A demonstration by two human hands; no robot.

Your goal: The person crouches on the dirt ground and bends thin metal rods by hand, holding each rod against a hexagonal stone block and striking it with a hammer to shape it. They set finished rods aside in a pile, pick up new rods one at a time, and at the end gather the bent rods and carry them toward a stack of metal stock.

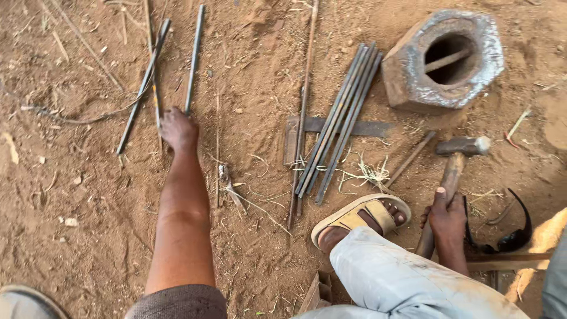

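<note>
- Leftmost, two dark rods (pixel 143 82) are seen lying on the dirt (pixel 77 195), crossing near their upper ends, with thin straws and a cord scattered about them.
- Just beside them, a third rod (pixel 194 56) is laid almost upright in the picture, its lower end reached by the left hand (pixel 178 130).
- The left hand is stretched far forward, fingers curled down over the lower end of that rod; whether the rod is actually gripped cannot be told, since the fingertips are hidden.
- Near the forearm, a small bent metal scrap (pixel 225 175) is seen on the ground.
- Further right, a long thin bar (pixel 302 112) is laid from top to bottom, passing over a flat metal square (pixel 295 133).
- A bundle of rods (pixel 341 121) is laid slantwise across the same square, close together and touching one another.
- Below the bundle, a sandalled foot (pixel 361 217) is planted, with a pale trouser leg (pixel 407 277) over it.
- At the upper right, a large hexagonal steel block (pixel 444 59) with a round hole is set on the ground.
- Below the block, a hammer (pixel 453 162) is rested head-down on the dirt, its wooden handle clasped firmly by the right hand (pixel 447 220), thumb pointing up along it.
- Just beside that hand, dark goggles (pixel 512 236) are seen lying.
</note>
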